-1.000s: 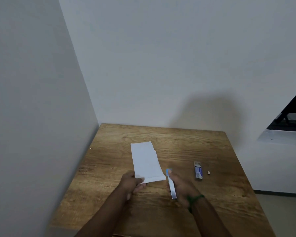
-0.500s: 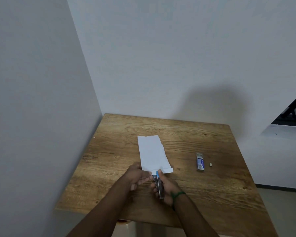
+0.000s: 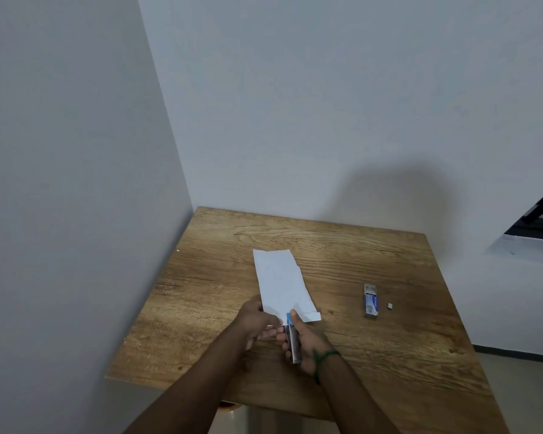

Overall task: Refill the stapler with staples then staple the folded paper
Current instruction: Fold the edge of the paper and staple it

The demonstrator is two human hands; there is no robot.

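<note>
Toward the near edge of the table (image 3: 389, 355), the left hand (image 3: 257, 321) pinches the near end of the folded paper (image 3: 279, 280). The right hand (image 3: 309, 344) grips the stapler (image 3: 292, 339), its nose at that edge. Stapling looks to be in hand; next comes a firm squeeze.

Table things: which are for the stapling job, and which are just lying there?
For the job: folded white paper, pinched by the left hand; slim metal stapler with blue tip, gripped by the right hand; small blue-and-white staple box.
Just lying about: tiny pale scrap beside that box.
</note>
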